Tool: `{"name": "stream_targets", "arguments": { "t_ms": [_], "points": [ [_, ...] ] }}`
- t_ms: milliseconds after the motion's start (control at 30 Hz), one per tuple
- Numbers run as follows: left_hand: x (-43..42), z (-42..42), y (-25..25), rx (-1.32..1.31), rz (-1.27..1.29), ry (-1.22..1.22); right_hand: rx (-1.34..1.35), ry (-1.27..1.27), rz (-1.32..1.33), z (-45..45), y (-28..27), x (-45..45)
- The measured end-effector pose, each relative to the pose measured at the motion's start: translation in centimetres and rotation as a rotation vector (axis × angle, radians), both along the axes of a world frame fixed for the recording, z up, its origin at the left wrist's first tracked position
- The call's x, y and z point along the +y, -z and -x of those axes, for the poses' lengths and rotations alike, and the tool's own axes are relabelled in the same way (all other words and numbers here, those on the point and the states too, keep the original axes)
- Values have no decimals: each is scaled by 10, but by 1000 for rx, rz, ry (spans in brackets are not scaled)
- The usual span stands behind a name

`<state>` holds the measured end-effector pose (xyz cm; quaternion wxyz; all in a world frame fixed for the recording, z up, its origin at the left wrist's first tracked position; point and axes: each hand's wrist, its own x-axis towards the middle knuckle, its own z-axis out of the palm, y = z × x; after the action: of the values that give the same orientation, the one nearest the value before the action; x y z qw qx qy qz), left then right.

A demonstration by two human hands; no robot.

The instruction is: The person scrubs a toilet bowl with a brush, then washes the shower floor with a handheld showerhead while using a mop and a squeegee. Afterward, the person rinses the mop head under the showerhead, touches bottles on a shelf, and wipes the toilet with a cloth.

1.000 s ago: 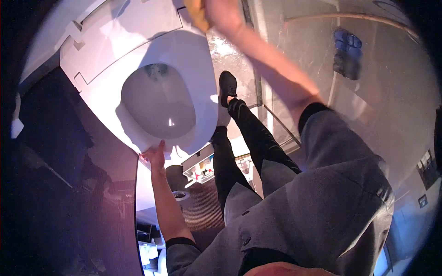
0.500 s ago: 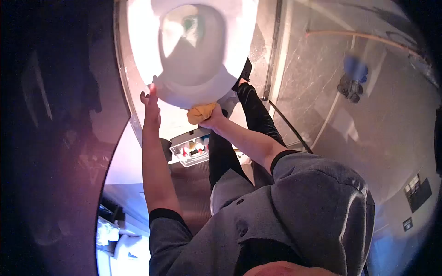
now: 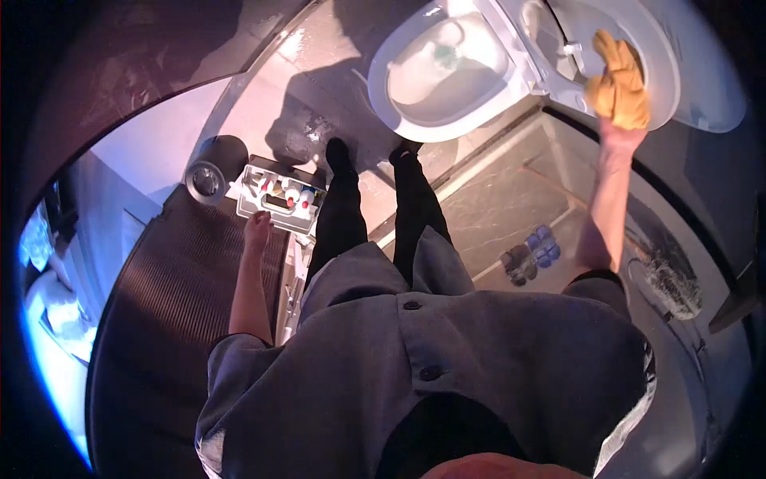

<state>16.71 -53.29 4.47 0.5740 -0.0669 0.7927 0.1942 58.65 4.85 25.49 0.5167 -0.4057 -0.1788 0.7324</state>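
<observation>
My right hand (image 3: 625, 134) is closed around a bunched yellow cloth (image 3: 621, 88). The cloth lies against the raised seat (image 3: 670, 72) of a white toilet (image 3: 403, 128), at the upper right. Behind the seat is the raised lid (image 3: 706, 100). My left hand (image 3: 258, 227) hangs low at the left with its fingers curled in, and nothing shows in it. Close to it stands a clear caddy (image 3: 251, 209) holding several bottles with red and white caps. Whether the left hand touches the caddy, I cannot tell.
A grey round bin (image 3: 206, 182) stands left of the caddy. The floor (image 3: 319, 88) has shiny wet patches by the toilet. A ribbed dark mat (image 3: 175, 279) lies at lower left. Blue slippers (image 3: 542, 246) and dark slippers (image 3: 519, 265) are at the right.
The view has turned, so the toilet now sits further right. My right hand has carried the cloth from the front of the bowl to the raised seat. My left hand has dropped beside the caddy.
</observation>
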Motion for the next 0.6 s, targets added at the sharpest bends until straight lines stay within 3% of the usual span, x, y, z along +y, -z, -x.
{"name": "stream_targets", "arguments": {
  "t_ms": [100,133,167,200,267,333,400,467,600],
  "points": [
    [-25,-34,-17,102,-150,79,-187,-119,-70,-6,-6,48],
    [-39,-41,-9,45,-185,36,-164,-125,-91,-10,1,53],
    [-44,-42,1,-2,-237,1,28,-241,-73,-16,18,56],
    [5,-57,-49,-23,-288,-261,216,-355,-62,-17,25,62],
    [51,-58,-110,-40,-247,-257,-263,-98,164,30,12,32],
    [63,-51,-128,53,-209,-350,-196,-152,170,18,62,10],
    [70,-24,-142,116,-262,-449,-122,-317,230,10,116,-11],
    [99,17,-172,153,-306,-579,-266,-462,447,49,108,-45],
    [125,135,-209,249,-469,-811,-352,-563,430,108,156,-77]
  ]
}}
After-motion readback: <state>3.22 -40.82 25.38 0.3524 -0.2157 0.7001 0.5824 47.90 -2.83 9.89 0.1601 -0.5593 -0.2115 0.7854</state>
